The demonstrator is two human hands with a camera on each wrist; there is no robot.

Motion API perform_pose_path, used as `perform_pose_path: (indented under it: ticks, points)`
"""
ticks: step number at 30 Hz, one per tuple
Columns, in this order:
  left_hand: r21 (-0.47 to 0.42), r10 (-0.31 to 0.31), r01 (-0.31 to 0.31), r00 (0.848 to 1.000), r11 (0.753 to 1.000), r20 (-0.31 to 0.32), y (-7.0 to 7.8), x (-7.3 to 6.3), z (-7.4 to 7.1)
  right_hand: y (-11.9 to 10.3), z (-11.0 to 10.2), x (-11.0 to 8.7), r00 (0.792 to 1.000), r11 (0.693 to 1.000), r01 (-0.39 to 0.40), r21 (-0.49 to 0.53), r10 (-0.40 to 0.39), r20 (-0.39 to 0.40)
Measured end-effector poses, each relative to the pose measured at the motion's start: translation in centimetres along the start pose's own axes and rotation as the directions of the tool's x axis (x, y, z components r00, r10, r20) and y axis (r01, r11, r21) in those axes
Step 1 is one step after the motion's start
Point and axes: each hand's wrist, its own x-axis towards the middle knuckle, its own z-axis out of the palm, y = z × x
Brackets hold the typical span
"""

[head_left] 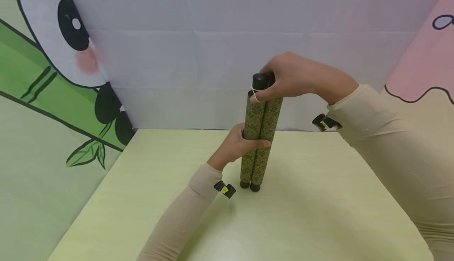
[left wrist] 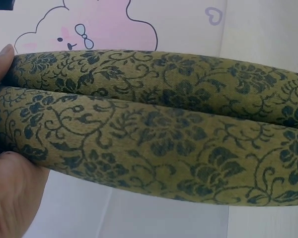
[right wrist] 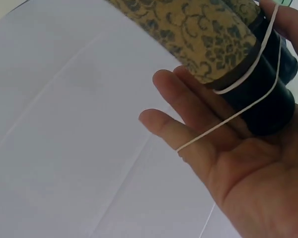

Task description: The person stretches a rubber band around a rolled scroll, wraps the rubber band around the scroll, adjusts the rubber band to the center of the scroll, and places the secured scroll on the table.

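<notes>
A rolled scroll (head_left: 261, 119), made of two side-by-side rolls in olive cloth with dark floral patterns and dark end knobs (head_left: 261, 81), stands slightly tilted above the table, its lower ends close to the surface. My left hand (head_left: 237, 144) grips both rolls around their middle. In the left wrist view the scroll (left wrist: 164, 134) fills most of the frame. Over the top end is my right hand (head_left: 294, 77), thumb on the near side. A thin white elastic band (right wrist: 233, 116) loops round the dark ends and stretches over digits of the right hand (right wrist: 248, 173).
A pale yellow table (head_left: 142, 209) lies beneath the hands. Behind it hangs a white wall cloth (head_left: 198, 60), with a cartoon panda and green bamboo at left and a pink figure at right. Small black-and-yellow wrist cameras (head_left: 224, 189) sit at both cuffs.
</notes>
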Motion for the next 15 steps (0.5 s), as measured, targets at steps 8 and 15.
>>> perform_pose_path:
  ticks: [8,15]
  points:
    - [0.004,-0.021,0.021,1.0,1.0,-0.016,-0.08,-0.28,-0.11,0.16,-0.05,0.07,1.0,1.0,-0.019,-0.013,0.019,0.022]
    - [0.022,-0.026,0.027,0.999,0.999,-0.023,0.11,-0.33,-0.19,0.33,-0.54,-0.11,0.999,0.999,-0.013,-0.045,0.014,0.043]
